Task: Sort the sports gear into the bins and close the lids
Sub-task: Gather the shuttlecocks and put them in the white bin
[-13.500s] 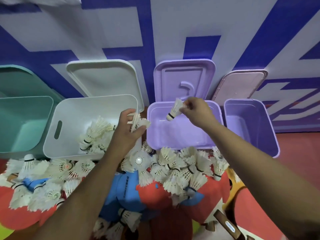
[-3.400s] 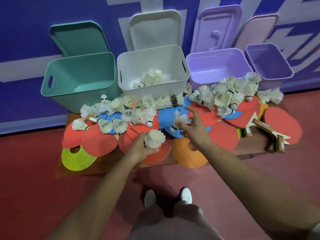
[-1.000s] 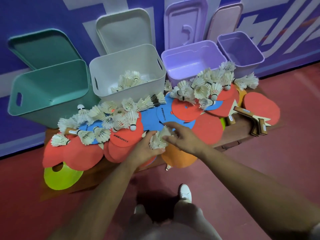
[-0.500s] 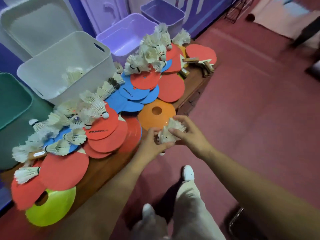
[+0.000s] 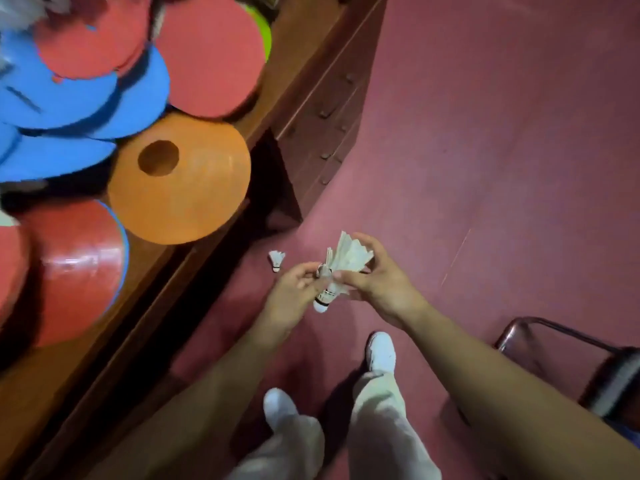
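A small bunch of white feather shuttlecocks (image 5: 341, 268) hangs between my two hands above the red floor. My left hand (image 5: 294, 292) pinches it from the left near the cork end. My right hand (image 5: 377, 278) curls round the feathers from the right. One loose shuttlecock (image 5: 276, 260) lies on the floor just left of my hands, beside the bench edge. The bins are out of view.
The wooden bench (image 5: 304, 81) runs along the left, carrying an orange cone disc (image 5: 194, 188) and overlapping red paddles (image 5: 211, 53) and blue paddles (image 5: 69, 98). A metal-framed chair (image 5: 588, 368) stands at the lower right. My feet in white shoes (image 5: 381, 351) are below my hands.
My head has tipped down and right, so the bins left the view. Both hands drew the shuttlecock bunch back off the bench over the floor. A shuttlecock now lies on the floor.
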`<state>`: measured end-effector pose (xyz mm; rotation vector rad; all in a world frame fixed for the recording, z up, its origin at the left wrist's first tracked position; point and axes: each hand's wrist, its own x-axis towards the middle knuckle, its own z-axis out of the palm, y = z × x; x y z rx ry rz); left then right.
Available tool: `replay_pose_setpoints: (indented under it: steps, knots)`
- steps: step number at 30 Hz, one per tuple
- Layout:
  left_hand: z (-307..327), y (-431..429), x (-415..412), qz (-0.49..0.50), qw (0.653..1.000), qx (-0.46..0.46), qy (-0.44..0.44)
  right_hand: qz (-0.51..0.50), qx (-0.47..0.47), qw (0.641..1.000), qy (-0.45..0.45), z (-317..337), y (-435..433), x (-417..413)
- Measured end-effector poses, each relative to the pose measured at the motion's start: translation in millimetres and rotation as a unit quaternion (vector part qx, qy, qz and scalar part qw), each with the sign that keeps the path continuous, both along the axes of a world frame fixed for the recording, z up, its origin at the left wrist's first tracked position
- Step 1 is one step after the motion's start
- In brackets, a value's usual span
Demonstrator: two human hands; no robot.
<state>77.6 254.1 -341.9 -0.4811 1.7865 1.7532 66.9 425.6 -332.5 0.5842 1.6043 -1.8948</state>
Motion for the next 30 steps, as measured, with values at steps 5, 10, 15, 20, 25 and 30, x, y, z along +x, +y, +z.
replay_pose_setpoints:
  steps: [5, 10, 15, 20, 25, 30]
  knots:
    - [-153, 20, -40, 0.045, 0.997, 0.025, -0.055, -0.028, 0.035, 0.999, 0.011, -137, 44, -39]
    - [-339, -6, -75, 0.015, 0.957, -0.284, -0.060, -0.052, 0.010, 0.998, 0.016, -282, 66, -69]
    - [-469, -42, -91, -0.071, 0.872, -0.466, -0.129, -0.046, 0.001, 0.999, -0.005, -400, 56, -73]
    - [-535, -74, -109, -0.032, 0.869, -0.481, -0.113, -0.019, -0.006, 1.000, -0.017, -464, 40, -67]
    - [-556, -96, -107, -0.045, 0.875, -0.481, -0.020, 0.032, 0.005, 0.999, 0.007, -486, 17, -63]
    - [-485, -64, -90, 0.094, 0.943, -0.315, 0.050, 0.087, 0.036, 0.995, 0.045, -438, 12, -60]
